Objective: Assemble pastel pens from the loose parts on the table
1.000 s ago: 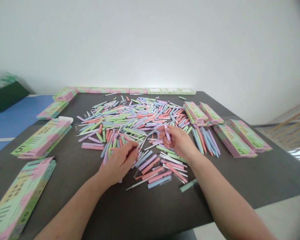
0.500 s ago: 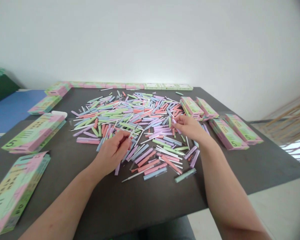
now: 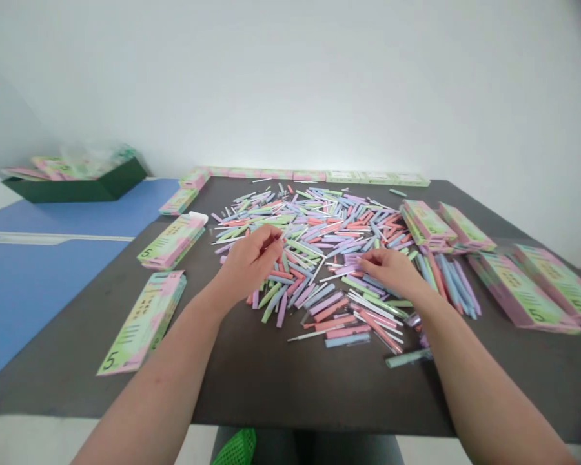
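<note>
A broad heap of slim pen-like sticks (image 3: 319, 240) in pink, purple, blue and green covers the middle of the table, mixed with thin white rods (image 3: 374, 303). My left hand (image 3: 254, 261) hovers over the heap's left side, thumb and fingertips pinched together; whatever is between them is too small to name. Over the right side, my right hand (image 3: 392, 272) has its thumb and fingers closed at some purple sticks (image 3: 351, 259). I cannot make out whether it grips one. A separate row of sticks (image 3: 449, 284) lies right of that hand.
Printed boxes marked 5 lie at the left (image 3: 142, 323) and right (image 3: 532, 290). More boxes (image 3: 310, 175) line the table's back edge by the wall. A dark green tray (image 3: 77, 188) with packaging stands on a blue surface (image 3: 53, 284) at far left.
The view has swung left, bringing the green tray into sight. Both hands stay over the heap. The white rod seen at my left fingertips earlier is no longer clearly visible.
</note>
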`<act>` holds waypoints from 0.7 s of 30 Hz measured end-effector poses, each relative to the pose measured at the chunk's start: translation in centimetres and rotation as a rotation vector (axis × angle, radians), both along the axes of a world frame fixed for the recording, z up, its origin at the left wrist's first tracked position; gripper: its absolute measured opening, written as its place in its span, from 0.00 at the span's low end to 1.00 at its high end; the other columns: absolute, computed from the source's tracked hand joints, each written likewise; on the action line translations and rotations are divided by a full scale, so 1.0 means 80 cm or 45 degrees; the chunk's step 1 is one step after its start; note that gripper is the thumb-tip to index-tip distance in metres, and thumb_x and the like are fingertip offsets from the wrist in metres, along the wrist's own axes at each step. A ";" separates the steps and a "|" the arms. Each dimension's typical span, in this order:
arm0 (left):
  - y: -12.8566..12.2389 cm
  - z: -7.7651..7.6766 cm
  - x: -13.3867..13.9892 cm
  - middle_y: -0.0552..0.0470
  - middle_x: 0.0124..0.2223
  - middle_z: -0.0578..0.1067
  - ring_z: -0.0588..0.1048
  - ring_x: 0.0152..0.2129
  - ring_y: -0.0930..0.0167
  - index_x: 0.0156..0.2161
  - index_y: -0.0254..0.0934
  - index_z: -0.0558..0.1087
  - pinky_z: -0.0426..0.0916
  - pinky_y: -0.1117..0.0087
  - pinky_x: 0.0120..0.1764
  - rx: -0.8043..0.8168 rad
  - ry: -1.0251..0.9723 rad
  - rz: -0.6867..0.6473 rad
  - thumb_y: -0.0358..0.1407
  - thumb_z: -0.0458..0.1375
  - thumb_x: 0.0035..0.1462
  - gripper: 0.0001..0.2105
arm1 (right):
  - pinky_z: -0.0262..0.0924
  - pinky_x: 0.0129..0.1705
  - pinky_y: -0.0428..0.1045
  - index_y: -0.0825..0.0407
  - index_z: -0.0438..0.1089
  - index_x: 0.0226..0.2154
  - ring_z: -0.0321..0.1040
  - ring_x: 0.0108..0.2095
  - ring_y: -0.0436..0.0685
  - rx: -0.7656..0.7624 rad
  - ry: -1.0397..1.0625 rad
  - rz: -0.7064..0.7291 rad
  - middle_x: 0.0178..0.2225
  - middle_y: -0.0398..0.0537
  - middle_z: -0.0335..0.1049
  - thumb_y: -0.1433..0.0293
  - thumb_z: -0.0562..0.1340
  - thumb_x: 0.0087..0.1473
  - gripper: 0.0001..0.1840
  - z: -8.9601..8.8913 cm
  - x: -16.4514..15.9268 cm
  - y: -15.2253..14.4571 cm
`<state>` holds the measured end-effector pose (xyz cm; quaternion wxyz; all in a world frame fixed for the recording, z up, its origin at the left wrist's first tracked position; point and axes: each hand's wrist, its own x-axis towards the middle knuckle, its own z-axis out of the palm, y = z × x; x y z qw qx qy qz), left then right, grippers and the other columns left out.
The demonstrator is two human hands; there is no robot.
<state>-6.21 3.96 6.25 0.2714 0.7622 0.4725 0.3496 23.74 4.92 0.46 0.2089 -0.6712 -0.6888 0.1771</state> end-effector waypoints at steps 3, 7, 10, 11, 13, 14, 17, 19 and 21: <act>0.008 -0.001 -0.020 0.57 0.26 0.70 0.63 0.16 0.76 0.36 0.37 0.65 0.58 0.75 0.22 0.001 -0.002 0.037 0.37 0.49 0.61 0.07 | 0.51 0.25 0.47 0.54 0.77 0.30 0.64 0.22 0.53 -0.006 -0.021 0.053 0.20 0.44 0.71 0.59 0.59 0.52 0.17 -0.007 -0.007 0.001; 0.018 -0.014 -0.038 0.57 0.27 0.71 0.64 0.16 0.76 0.38 0.38 0.66 0.58 0.75 0.22 0.015 -0.054 0.113 0.37 0.48 0.62 0.07 | 0.57 0.28 0.48 0.55 0.76 0.38 0.70 0.26 0.55 0.016 -0.055 0.081 0.27 0.48 0.77 0.62 0.60 0.52 0.16 -0.011 -0.019 0.005; 0.023 -0.021 -0.045 0.57 0.27 0.71 0.65 0.16 0.76 0.38 0.38 0.67 0.60 0.75 0.24 0.032 -0.004 0.151 0.38 0.49 0.62 0.07 | 0.60 0.33 0.50 0.54 0.75 0.40 0.73 0.31 0.58 0.048 -0.123 0.085 0.31 0.51 0.79 0.64 0.61 0.52 0.15 -0.009 -0.031 0.008; 0.024 -0.024 -0.047 0.57 0.27 0.71 0.65 0.16 0.76 0.39 0.37 0.67 0.61 0.74 0.24 0.035 0.004 0.161 0.38 0.49 0.62 0.08 | 0.61 0.35 0.51 0.54 0.75 0.40 0.73 0.32 0.59 0.057 -0.150 0.090 0.32 0.51 0.79 0.65 0.61 0.52 0.15 -0.008 -0.034 0.009; 0.024 -0.029 -0.052 0.57 0.27 0.71 0.67 0.17 0.76 0.39 0.37 0.67 0.62 0.74 0.25 0.037 0.015 0.181 0.38 0.49 0.62 0.08 | 0.62 0.37 0.52 0.53 0.74 0.42 0.74 0.33 0.60 0.065 -0.199 0.118 0.33 0.52 0.79 0.66 0.61 0.53 0.15 -0.006 -0.041 0.010; 0.024 -0.033 -0.054 0.57 0.27 0.71 0.67 0.18 0.75 0.39 0.37 0.68 0.62 0.74 0.25 0.036 0.022 0.193 0.38 0.48 0.62 0.09 | 0.62 0.37 0.52 0.53 0.74 0.43 0.74 0.34 0.60 0.065 -0.219 0.139 0.33 0.52 0.79 0.67 0.60 0.53 0.15 -0.004 -0.044 0.010; 0.023 -0.044 -0.061 0.56 0.28 0.72 0.69 0.20 0.74 0.42 0.37 0.69 0.62 0.74 0.27 0.036 0.060 0.233 0.38 0.48 0.63 0.10 | 0.62 0.39 0.53 0.55 0.73 0.45 0.74 0.35 0.61 0.093 -0.285 0.192 0.37 0.54 0.78 0.69 0.59 0.55 0.15 0.002 -0.061 0.008; 0.023 -0.049 -0.063 0.56 0.28 0.73 0.70 0.21 0.73 0.45 0.37 0.69 0.62 0.73 0.27 0.047 0.095 0.268 0.38 0.49 0.63 0.11 | 0.63 0.42 0.55 0.56 0.72 0.45 0.73 0.39 0.63 0.188 -0.343 0.235 0.42 0.58 0.76 0.70 0.58 0.56 0.15 0.008 -0.081 0.005; 0.023 -0.053 -0.063 0.55 0.28 0.73 0.70 0.22 0.72 0.45 0.37 0.70 0.61 0.72 0.28 0.064 0.127 0.305 0.38 0.49 0.63 0.11 | 0.63 0.44 0.55 0.55 0.73 0.44 0.71 0.43 0.64 0.297 -0.331 0.381 0.44 0.59 0.74 0.72 0.56 0.58 0.14 0.012 -0.109 0.002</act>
